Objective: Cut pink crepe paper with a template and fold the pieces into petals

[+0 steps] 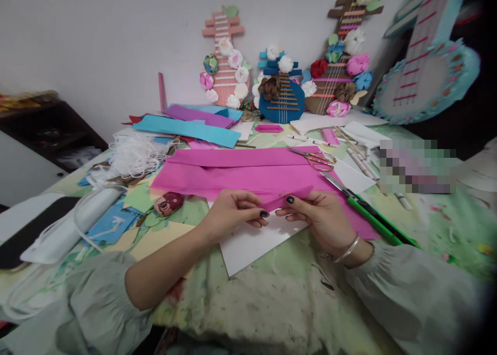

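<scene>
- Sleeves (103,298) are closest to my camera, one coming in from each bottom corner, gathered at the forearms. Bracelet (348,249) on the right wrist.
- Left hand (233,210): thumb and fingers pinching the lower left end of the pink strip (300,193), as far as I can tell. Some fingertips are tucked behind, so I can't see exactly how they grip.
- Right hand (326,218): thumb laid on the strip's face, fingers curled behind, so that's a pinch too.
- Strip's up off the table (279,303), slightly tilted, right end higher. From my view it's over the white paper (248,249) and the near edge of the pink sheet (233,176).
- Step in hand, my read: working the small piece between the fingertips, maybe folding or shaping it. Can't tell which from one view.
- Next move, I'd say, calls for a light, even pinch at both ends, since it looks thin and likely to crease.
- Gold scissors (324,162) sit on the far right part of the sheet. Green cutter (373,218) lies just beside the right hand, blade bare, so I'd watch that wrist.
</scene>
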The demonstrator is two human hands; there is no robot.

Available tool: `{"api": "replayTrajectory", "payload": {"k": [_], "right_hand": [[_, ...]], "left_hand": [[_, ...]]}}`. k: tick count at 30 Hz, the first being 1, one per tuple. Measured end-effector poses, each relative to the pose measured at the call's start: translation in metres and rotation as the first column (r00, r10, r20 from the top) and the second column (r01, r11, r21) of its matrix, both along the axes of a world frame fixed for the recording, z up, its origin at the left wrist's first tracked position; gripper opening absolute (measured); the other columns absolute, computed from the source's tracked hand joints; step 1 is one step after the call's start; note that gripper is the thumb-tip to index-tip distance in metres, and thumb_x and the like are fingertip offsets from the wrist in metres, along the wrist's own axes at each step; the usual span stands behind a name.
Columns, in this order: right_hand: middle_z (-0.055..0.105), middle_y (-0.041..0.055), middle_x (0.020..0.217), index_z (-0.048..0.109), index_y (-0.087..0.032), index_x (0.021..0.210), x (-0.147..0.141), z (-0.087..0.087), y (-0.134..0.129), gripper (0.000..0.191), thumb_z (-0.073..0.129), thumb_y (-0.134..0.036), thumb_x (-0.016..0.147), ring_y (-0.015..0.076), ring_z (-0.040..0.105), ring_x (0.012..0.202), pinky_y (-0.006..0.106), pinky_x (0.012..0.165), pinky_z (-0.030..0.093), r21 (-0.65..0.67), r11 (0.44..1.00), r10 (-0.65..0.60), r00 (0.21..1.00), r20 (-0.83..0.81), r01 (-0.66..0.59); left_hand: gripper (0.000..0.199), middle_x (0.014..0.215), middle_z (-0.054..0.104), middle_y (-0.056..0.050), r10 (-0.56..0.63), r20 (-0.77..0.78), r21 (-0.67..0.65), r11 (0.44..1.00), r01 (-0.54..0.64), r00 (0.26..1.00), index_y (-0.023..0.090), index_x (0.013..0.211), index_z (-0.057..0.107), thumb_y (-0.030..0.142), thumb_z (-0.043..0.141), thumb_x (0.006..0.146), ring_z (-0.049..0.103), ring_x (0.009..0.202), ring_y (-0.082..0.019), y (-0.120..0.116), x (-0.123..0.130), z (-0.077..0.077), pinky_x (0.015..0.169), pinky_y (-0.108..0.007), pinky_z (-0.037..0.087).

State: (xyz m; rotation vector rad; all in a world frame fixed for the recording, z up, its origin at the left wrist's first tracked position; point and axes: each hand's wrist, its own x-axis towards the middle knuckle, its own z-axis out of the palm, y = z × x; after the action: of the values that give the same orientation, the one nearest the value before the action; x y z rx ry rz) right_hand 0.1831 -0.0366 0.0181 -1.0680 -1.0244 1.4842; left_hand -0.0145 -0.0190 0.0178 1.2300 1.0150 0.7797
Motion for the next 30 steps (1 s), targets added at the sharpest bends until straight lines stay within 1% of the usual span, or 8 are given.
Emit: {"api": "replayTrajectory", "payload": {"k": [5, 9, 12, 16, 19, 22, 27, 30], "right_hand": [[0.074, 0.0072, 0.068, 0.071, -0.015, 0.072, 0.006, -0.003, 0.006, 0.024, 0.081, -0.035, 0.064, 0.0182, 0.071, 0.063, 0.023, 0.054, 0.053, 0.054, 0.997, -0.048, 0.999, 0.003, 0.048], [0.074, 0.0079, 0.068, 0.071, -0.015, 0.072, 0.009, -0.005, 0.008, 0.024, 0.081, -0.035, 0.064, 0.0181, 0.071, 0.063, 0.022, 0.054, 0.052, 0.062, 0.996, -0.065, 0.998, 0.013, 0.064], [0.074, 0.0071, 0.069, 0.072, -0.016, 0.073, 0.009, -0.003, 0.007, 0.023, 0.080, -0.036, 0.065, 0.0171, 0.070, 0.062, 0.023, 0.054, 0.051, 0.088, 0.995, -0.053, 0.998, 0.028, 0.050], [0.073, 0.0046, 0.069, 0.074, -0.018, 0.074, 0.003, 0.002, 0.001, 0.019, 0.076, -0.036, 0.068, 0.0149, 0.067, 0.060, 0.024, 0.054, 0.050, 0.150, 0.989, -0.006, 0.991, 0.135, -0.014], [0.071, 0.0024, 0.063, 0.075, -0.019, 0.071, -0.004, 0.005, -0.004, 0.017, 0.076, -0.035, 0.068, 0.0128, 0.061, 0.056, 0.024, 0.053, 0.046, 0.174, 0.983, 0.019, 0.981, 0.194, -0.053], [0.068, 0.0013, 0.061, 0.075, -0.018, 0.069, -0.010, 0.003, -0.007, 0.017, 0.078, -0.034, 0.064, 0.0111, 0.055, 0.054, 0.024, 0.052, 0.043, 0.148, 0.988, 0.018, 0.982, 0.188, -0.046], [0.070, 0.0040, 0.070, 0.075, -0.016, 0.074, -0.017, -0.001, -0.009, 0.022, 0.081, -0.032, 0.061, 0.0140, 0.058, 0.063, 0.026, 0.058, 0.043, 0.105, 0.990, 0.088, 0.993, 0.083, -0.096], [0.068, 0.0029, 0.067, 0.074, -0.016, 0.069, -0.020, -0.003, -0.010, 0.019, 0.081, -0.032, 0.062, 0.0134, 0.057, 0.064, 0.026, 0.059, 0.041, 0.108, 0.988, 0.111, 0.994, 0.012, -0.112]], "left_hand": [[0.039, 0.072, 0.074, -0.008, 0.025, 0.084, -0.090, 0.996, -0.017, 0.996, 0.010, 0.086, 0.063, 0.030, 0.084, 0.061, 0.072, 0.067, -0.020, 0.003, -0.003, -0.004, 0.063, -0.025, 0.059], [0.043, 0.073, 0.074, -0.010, 0.017, 0.112, -0.113, 0.994, -0.005, 0.994, 0.009, 0.091, 0.063, 0.031, 0.084, 0.060, 0.072, 0.070, -0.020, 0.002, -0.003, 0.001, 0.064, -0.025, 0.059], [0.048, 0.075, 0.074, -0.011, -0.031, 0.097, -0.115, 0.992, 0.042, 0.995, 0.009, 0.097, 0.063, 0.030, 0.085, 0.060, 0.072, 0.071, -0.021, 0.001, -0.003, 0.006, 0.067, -0.028, 0.060], [0.056, 0.086, 0.074, -0.013, -0.110, 0.091, -0.089, 0.989, 0.118, 0.990, 0.010, 0.107, 0.061, 0.026, 0.085, 0.059, 0.072, 0.080, -0.023, -0.001, -0.001, 0.007, 0.072, -0.031, 0.059], [0.046, 0.082, 0.074, -0.012, -0.138, 0.077, -0.092, 0.985, 0.145, 0.987, 0.010, 0.101, 0.065, 0.030, 0.082, 0.064, 0.072, 0.074, -0.021, -0.004, 0.003, 0.006, 0.067, -0.028, 0.059], [0.033, 0.072, 0.073, -0.010, -0.170, 0.037, -0.108, 0.979, 0.173, 0.985, 0.008, 0.091, 0.069, 0.033, 0.077, 0.071, 0.071, 0.064, -0.016, -0.008, 0.009, 0.006, 0.062, -0.023, 0.058], [0.025, 0.065, 0.071, -0.007, -0.183, 0.028, -0.110, 0.977, 0.185, 0.983, 0.008, 0.078, 0.070, 0.032, 0.074, 0.074, 0.068, 0.057, -0.012, -0.011, 0.013, 0.007, 0.058, -0.019, 0.056], [0.019, 0.066, 0.071, -0.005, -0.176, 0.036, -0.111, 0.978, 0.179, 0.984, 0.008, 0.079, 0.070, 0.027, 0.072, 0.075, 0.068, 0.057, -0.012, -0.012, 0.014, 0.006, 0.057, -0.018, 0.055]]}}
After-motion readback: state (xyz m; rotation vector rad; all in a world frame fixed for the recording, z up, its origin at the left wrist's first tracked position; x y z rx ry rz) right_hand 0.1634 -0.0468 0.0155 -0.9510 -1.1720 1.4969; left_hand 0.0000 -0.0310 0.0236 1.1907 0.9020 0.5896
